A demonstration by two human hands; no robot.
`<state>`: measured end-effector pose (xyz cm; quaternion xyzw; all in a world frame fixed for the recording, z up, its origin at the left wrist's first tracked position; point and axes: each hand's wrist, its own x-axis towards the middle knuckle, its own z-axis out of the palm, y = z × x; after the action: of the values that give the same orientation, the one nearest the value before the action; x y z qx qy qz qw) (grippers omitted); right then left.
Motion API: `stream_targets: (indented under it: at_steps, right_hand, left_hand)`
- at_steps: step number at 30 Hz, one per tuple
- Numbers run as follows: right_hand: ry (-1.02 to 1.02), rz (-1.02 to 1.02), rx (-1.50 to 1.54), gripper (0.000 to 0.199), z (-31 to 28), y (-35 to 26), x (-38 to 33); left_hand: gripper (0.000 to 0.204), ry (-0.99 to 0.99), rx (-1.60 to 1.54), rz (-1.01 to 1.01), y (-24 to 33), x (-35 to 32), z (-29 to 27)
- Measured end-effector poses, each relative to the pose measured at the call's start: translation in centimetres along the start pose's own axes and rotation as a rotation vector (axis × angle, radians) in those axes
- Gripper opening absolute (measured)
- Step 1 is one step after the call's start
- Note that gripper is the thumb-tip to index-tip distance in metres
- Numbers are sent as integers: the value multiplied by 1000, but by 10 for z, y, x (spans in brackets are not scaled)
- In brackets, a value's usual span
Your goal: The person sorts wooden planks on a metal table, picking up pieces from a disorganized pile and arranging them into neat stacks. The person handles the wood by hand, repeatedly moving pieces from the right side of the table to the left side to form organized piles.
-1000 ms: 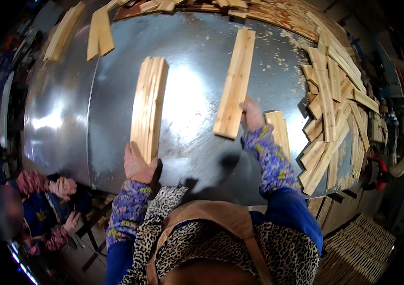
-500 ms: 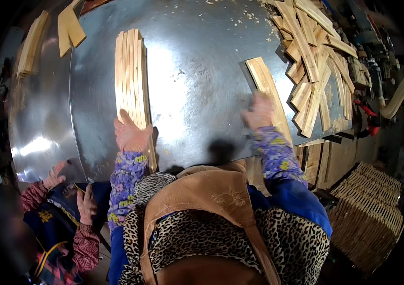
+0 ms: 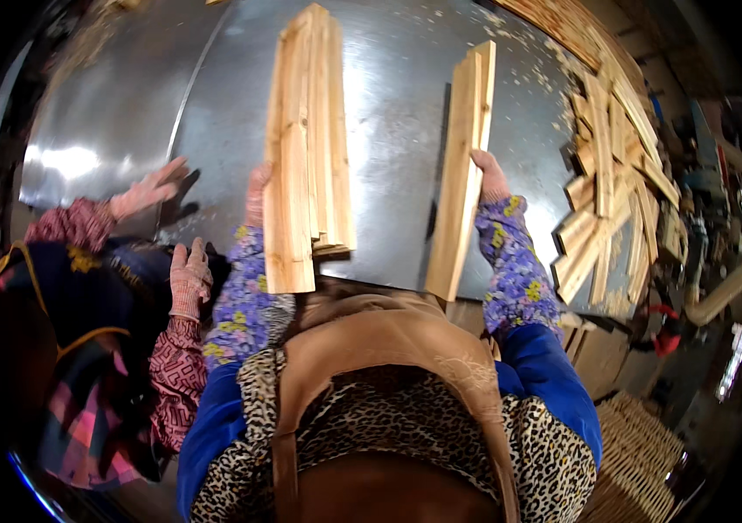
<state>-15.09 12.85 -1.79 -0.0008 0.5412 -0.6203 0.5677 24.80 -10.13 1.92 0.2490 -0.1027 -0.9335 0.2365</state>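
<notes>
My left hand (image 3: pixel 257 193) is closed on the left edge of a bundle of long, pale wooden boards (image 3: pixel 292 157), most of its fingers hidden by the wood. The front board sits lower than the others and sticks out toward me. My right hand (image 3: pixel 491 177) grips the right edge of what looks like a pair of wooden boards (image 3: pixel 460 139), raised on edge and slightly tilted, its fingers partly behind them. A strip of grey metal tabletop (image 3: pixel 393 174) separates the two lots of wood.
A loose heap of boards (image 3: pixel 602 196) lies at the table's right side, with wood chips behind it. At my left a co-worker's two hands (image 3: pixel 189 279) reach in by the table edge. A woven basket (image 3: pixel 636 453) stands on the lower right.
Both hands have taken hold of boards. The left bundle now shows a broad face, and the right wood has been tipped up. The view has shifted, and the co-worker's hands have moved upward.
</notes>
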Motion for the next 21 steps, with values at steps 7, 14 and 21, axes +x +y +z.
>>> stream_targets:
  at_steps: [7, 14, 21]
  right_hand:
    - [-261, 97, 393, 63, 219, 77, 59]
    - [-146, 172, 236, 64, 288, 105, 32]
    - [-189, 391, 228, 63, 281, 130, 51]
  left_hand:
    - [65, -367, -472, 144, -61, -30, -61]
    - [81, -325, -455, -256, 71, -96, -31]
    - [82, -304, -556, -530, 7, -36, 26]
